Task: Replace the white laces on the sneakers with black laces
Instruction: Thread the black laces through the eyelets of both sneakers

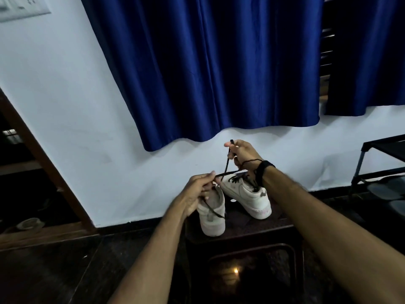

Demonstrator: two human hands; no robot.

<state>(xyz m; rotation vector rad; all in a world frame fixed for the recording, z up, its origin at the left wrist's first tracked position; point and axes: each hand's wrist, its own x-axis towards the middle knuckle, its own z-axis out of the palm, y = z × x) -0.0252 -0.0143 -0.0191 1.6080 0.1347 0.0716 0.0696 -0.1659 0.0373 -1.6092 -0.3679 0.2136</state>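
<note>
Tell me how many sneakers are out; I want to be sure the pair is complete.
2. One white sneaker stands on the dark stool under the left hand; the other sneaker sits beside it, below the right hand.

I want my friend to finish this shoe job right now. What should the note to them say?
Left hand: pinches one end of the black lace, just above the near sneaker.
Right hand: holds the other end, raised higher.
Both white sneakers stand on the dark stool. The far sneaker already shows black lacing. A black lace also trails over the near sneaker.
No white laces in sight.
Left to do: probably pull the held lace even and tie it, then check the near sneaker's lacing, which the hand hides.
</note>
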